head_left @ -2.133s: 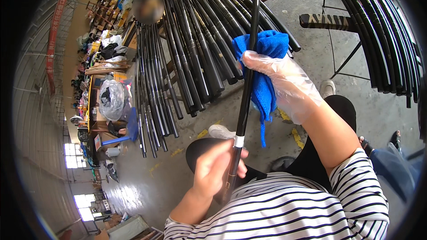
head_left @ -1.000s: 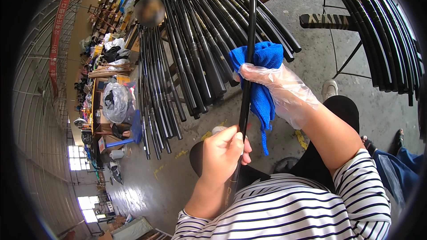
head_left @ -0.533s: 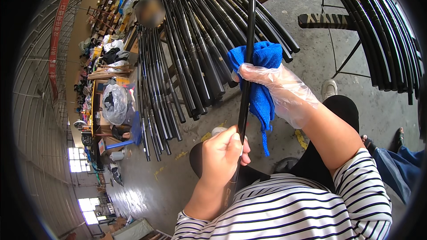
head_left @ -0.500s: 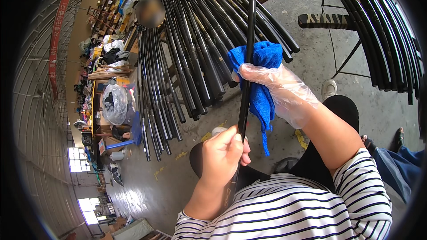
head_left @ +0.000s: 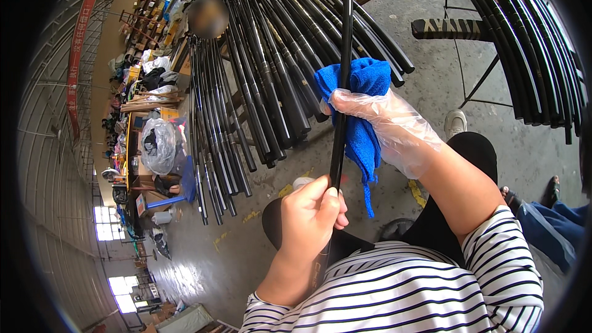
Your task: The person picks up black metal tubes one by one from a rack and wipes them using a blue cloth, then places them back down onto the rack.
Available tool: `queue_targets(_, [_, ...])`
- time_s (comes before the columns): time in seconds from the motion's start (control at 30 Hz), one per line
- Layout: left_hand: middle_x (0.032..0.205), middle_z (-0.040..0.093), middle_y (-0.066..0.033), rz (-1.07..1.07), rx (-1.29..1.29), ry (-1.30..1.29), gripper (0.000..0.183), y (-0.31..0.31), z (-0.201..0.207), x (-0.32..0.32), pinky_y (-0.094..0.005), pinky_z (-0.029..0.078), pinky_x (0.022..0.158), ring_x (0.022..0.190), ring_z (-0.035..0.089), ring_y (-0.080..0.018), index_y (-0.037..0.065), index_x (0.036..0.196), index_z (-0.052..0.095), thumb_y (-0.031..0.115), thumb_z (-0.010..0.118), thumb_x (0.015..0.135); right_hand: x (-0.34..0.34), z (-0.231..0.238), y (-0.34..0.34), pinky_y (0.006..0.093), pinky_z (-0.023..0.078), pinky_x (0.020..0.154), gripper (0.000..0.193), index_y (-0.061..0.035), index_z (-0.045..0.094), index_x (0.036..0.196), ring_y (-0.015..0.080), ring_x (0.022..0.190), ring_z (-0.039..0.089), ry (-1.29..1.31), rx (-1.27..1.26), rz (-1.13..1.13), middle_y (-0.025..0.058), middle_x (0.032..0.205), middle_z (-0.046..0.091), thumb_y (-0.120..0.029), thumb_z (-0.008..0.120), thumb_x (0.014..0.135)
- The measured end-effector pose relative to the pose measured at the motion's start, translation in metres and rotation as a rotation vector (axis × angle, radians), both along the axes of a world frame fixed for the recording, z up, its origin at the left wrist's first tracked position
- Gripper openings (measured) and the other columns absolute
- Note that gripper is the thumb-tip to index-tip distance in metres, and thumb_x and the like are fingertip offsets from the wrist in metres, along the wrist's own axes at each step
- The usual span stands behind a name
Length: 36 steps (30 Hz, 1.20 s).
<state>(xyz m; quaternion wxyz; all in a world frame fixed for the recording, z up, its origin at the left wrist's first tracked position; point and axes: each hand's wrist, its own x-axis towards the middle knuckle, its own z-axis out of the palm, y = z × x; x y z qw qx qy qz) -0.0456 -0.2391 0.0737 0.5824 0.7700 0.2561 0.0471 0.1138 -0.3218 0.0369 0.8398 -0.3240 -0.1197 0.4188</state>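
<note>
A long, glossy black fishing rod (head_left: 343, 80) stands steeply before me, its lower end against my striped shirt. My bare left hand (head_left: 313, 213) is closed round its lower part, thumb on top. Higher up, my right hand (head_left: 376, 111), in a clear plastic glove, presses a blue cloth (head_left: 361, 139) against the rod. The thumb crosses the front of the rod, while the cloth bunches behind and beside it. A corner of the cloth dangles with a twisted tip. The right fingers are mostly hidden behind the cloth and rod.
Rows of similar black rods (head_left: 262, 80) lie fanned out ahead and left. More rods (head_left: 524, 43) rest on a stand at right, beside a padded bar (head_left: 449, 29). Cluttered shelves and a plastic bag (head_left: 158, 145) line the left. Another person's legs (head_left: 549, 228) show at far right.
Almost nothing differs. Both hands keep their grip on the rod and cloth, with only a very slight shift of the view and the cloth.
</note>
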Motion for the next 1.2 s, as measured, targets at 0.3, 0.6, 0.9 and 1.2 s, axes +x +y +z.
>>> queue_targets(0.3, [0.076,0.057,-0.0085,-0.11,0.057,-0.047,0.034,0.003,-0.003,-0.007,-0.023,0.048,0.055,0.061,0.057,-0.013,-0.009,0.117,0.05,0.002,0.044,0.085,0.001,-0.001,-0.001,0.0265,0.043,0.082,0.023,-0.0074,0.056,0.098,0.0104,0.084,0.056,0.101,0.038,0.05,0.0022,0.089,0.059,-0.02,0.066,0.082])
queue_targets(0.6, [0.078,0.057,-0.0079,-0.126,0.244,-0.098,0.03,0.005,-0.005,-0.01,-0.0222,0.05,0.058,0.062,0.058,-0.0116,-0.01,0.114,0.052,-0.001,0.049,0.085,0.002,-0.009,0.003,0.0284,0.049,0.068,0.045,-0.0088,0.055,0.108,0.0125,0.082,0.057,0.028,0.041,0.052,0.0044,0.094,0.061,-0.034,0.071,0.075])
queue_targets(0.9, [0.07,0.058,-0.0082,-0.053,0.128,-0.097,0.028,0.002,-0.006,-0.006,-0.0224,0.049,0.053,0.057,0.058,-0.0121,-0.011,0.11,0.053,0.002,0.051,0.085,0.002,-0.001,-0.001,0.0266,0.048,0.066,0.041,-0.0082,0.056,0.106,0.0113,0.08,0.056,-0.021,0.046,0.048,0.0032,0.093,0.06,-0.034,0.07,0.077])
queue_targets(1.2, [0.058,0.056,-0.0081,0.04,0.11,-0.007,0.025,0.002,-0.001,0.006,-0.0212,0.045,0.045,0.047,0.054,-0.0107,-0.009,0.081,0.06,0.013,0.054,0.089,0.004,0.001,-0.002,0.0254,0.047,0.066,0.035,-0.0077,0.057,0.103,0.0103,0.08,0.055,-0.06,0.048,0.064,0.0029,0.091,0.059,-0.029,0.069,0.079])
